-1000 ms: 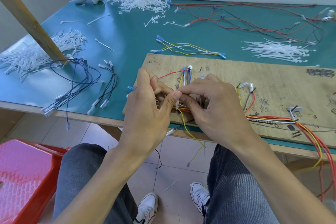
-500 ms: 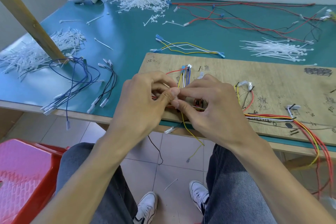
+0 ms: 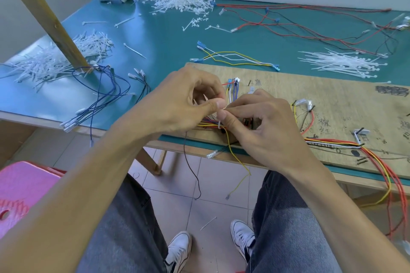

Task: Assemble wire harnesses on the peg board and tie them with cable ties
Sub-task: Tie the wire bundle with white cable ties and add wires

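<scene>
Head view, left hand [image 3: 177,104] and right hand [image 3: 268,128] pinching white cable tie [image 3: 219,125]

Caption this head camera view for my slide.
Left hand and right hand pinch a white cable tie around a wire bundle on the wooden board.

Obstacles, near edge: left hand [image 3: 177,104] and right hand [image 3: 268,131], close together, pinching a cable tie [image 3: 219,126] over the wire bundle [image 3: 207,122] on the peg board [image 3: 343,104]. Left: slanted wooden post [image 3: 44,17], blue wires [image 3: 104,93], tie heap [image 3: 55,62]. Beyond: yellow-white wires [image 3: 235,56], tie pile [image 3: 337,63]. Passage: bare teal table [image 3: 168,51] between blue wires and yellow-white wires; bare board surface right of the hands, short pegs [image 3: 361,159] at its near edge
</scene>
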A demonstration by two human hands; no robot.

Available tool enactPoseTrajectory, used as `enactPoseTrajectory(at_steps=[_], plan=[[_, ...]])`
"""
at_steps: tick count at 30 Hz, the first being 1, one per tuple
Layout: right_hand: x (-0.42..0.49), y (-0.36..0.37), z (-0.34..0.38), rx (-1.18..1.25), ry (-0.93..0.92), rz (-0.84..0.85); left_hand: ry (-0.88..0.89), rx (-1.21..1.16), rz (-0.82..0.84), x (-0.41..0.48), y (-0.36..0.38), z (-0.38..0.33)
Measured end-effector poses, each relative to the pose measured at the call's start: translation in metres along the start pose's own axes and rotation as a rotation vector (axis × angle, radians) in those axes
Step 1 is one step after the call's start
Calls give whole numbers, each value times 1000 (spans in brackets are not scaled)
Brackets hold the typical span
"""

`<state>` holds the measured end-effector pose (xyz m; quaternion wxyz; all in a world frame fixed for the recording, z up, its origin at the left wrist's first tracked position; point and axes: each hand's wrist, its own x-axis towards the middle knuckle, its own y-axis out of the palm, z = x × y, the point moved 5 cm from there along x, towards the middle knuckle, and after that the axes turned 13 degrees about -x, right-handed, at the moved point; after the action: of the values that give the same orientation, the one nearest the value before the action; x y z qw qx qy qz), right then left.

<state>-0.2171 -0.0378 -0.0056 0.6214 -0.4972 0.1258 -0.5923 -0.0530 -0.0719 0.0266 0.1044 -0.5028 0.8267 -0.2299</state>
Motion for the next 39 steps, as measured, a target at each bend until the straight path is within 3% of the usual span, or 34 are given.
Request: enactPoseTrajectory(at_steps=[7,12,17,27,39], plan=[[1,-2,-10,196,184,68,61,-17,-28,1,2,6],[2,0,-5,104,137,80,138,-49,-241,6,2,1],[4,0,-5,67,83,110,196,-49,-340,5,8,-2],[2,0,-6,68,94,84,137,-136,-146,-11,0,3],[2,1,2,-46,-29,50,70,-182,-549,-1,21,4]])
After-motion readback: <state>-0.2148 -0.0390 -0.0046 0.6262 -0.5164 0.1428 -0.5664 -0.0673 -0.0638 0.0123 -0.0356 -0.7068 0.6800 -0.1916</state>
